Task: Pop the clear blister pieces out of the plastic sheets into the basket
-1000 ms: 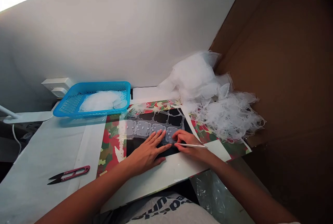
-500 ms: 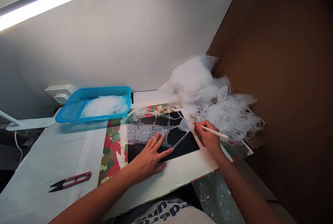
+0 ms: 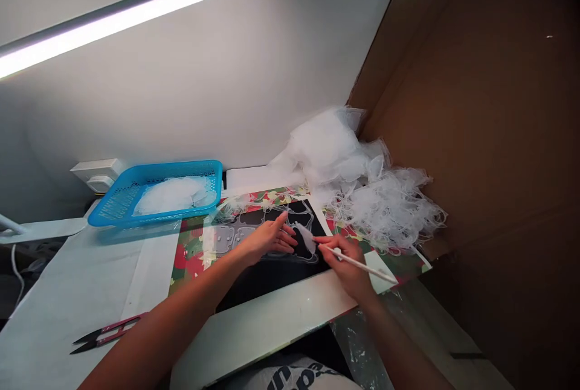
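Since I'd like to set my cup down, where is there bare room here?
Bare room lies on the white sheet between the blue basket and the thread snips, and on the white board below the black mat. Crowded around the left hand and right hand over the mat, and at the clear plastic scrap heap by the cardboard.

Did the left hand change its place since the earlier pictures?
Yes: the left hand moved forward, toward the far edge of the black sheet.

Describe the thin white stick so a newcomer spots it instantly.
Find the red-and-green camouflage-print board topped by a black sheet. The right hand above it pinches a thin white stick, the only slender rod near the hands.
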A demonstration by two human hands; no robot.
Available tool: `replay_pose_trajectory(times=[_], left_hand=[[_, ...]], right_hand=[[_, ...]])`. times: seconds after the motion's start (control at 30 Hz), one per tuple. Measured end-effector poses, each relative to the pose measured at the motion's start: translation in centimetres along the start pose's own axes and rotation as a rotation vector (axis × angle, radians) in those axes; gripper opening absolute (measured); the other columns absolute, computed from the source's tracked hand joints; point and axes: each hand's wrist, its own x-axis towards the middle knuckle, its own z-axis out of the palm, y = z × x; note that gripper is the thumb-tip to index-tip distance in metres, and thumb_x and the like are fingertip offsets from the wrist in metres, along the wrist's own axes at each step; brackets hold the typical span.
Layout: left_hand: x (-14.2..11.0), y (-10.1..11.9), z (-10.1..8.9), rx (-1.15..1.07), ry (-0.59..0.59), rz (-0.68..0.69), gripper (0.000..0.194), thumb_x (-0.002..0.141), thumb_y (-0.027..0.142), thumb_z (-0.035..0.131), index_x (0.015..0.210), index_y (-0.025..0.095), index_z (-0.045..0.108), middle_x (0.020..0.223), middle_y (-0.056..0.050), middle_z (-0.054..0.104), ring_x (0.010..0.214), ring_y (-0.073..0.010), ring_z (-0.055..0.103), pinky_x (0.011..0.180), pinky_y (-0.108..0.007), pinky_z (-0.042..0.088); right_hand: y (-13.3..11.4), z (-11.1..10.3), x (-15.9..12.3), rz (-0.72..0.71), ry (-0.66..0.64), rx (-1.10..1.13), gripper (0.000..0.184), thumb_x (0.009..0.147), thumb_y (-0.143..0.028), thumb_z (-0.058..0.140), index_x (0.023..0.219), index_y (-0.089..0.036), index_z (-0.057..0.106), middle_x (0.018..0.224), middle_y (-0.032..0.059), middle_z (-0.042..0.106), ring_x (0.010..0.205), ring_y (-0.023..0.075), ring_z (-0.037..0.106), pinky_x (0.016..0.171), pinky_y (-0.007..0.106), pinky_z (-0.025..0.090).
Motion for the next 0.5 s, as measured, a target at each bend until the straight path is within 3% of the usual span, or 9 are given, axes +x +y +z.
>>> replay_pose_trajectory(times=[0.1,0.17,0.27,0.37,0.5], left_hand=[[1.7,-0.3,0.7,-0.081,-0.027,-0.040,0.049,0.067,0.061,0.074,0.077,0.015,0.059,0.068,-0.004,0.068,0.063,-0.0176,0.067,0.066,-0.031,0.054],[1.7,-0.8,1.0,-0.048,0.020,0.021,0.046,0.057,0.046,0.085,0.078,0.016,0.058,0.066,0.000,0.066,0.059,-0.0138,0.063,0.061,-0.026,0.050],[1.0,-1.4,1.2,0.002,0.083,0.149,0.038,0.061,0.039,0.083,0.080,0.016,0.059,0.069,0.000,0.066,0.060,-0.0122,0.060,0.058,-0.023,0.044],[0.4,-1.7,1.3,0.065,0.138,0.243,0.028,0.069,0.036,0.076,0.078,0.016,0.059,0.073,-0.001,0.066,0.061,-0.0124,0.059,0.055,-0.021,0.040],[0.4,-1.9,1.4,0.202,0.209,0.310,0.022,0.073,0.035,0.072,0.077,0.016,0.059,0.073,0.000,0.064,0.059,-0.0114,0.055,0.052,-0.020,0.036]], right_hand=[[-0.6,0.8,0.1,0.007,-0.150,-0.002,0.015,0.087,-0.034,0.062,0.076,-0.023,0.062,0.107,0.0065,0.073,0.092,0.0236,0.067,0.084,0.040,0.049],[-0.3,0.6,0.9,0.071,-0.106,0.114,0.020,0.086,-0.035,0.062,0.071,-0.022,0.056,0.107,0.0063,0.073,0.093,0.0232,0.067,0.085,0.039,0.049],[0.4,-0.2,3.0,0.145,-0.054,0.284,0.026,0.085,-0.036,0.063,0.068,-0.021,0.049,0.113,0.0067,0.071,0.107,0.0236,0.063,0.095,0.040,0.044],[0.5,-0.8,5.0,0.169,-0.219,0.308,0.025,0.084,-0.038,0.063,0.070,-0.021,0.051,0.117,0.0067,0.070,0.113,0.0240,0.059,0.100,0.040,0.039],[-0.1,-0.4,6.7,0.180,-0.393,0.275,0.028,0.084,-0.043,0.062,0.072,-0.020,0.053,0.102,0.0051,0.072,0.097,0.0208,0.061,0.090,0.035,0.040]])
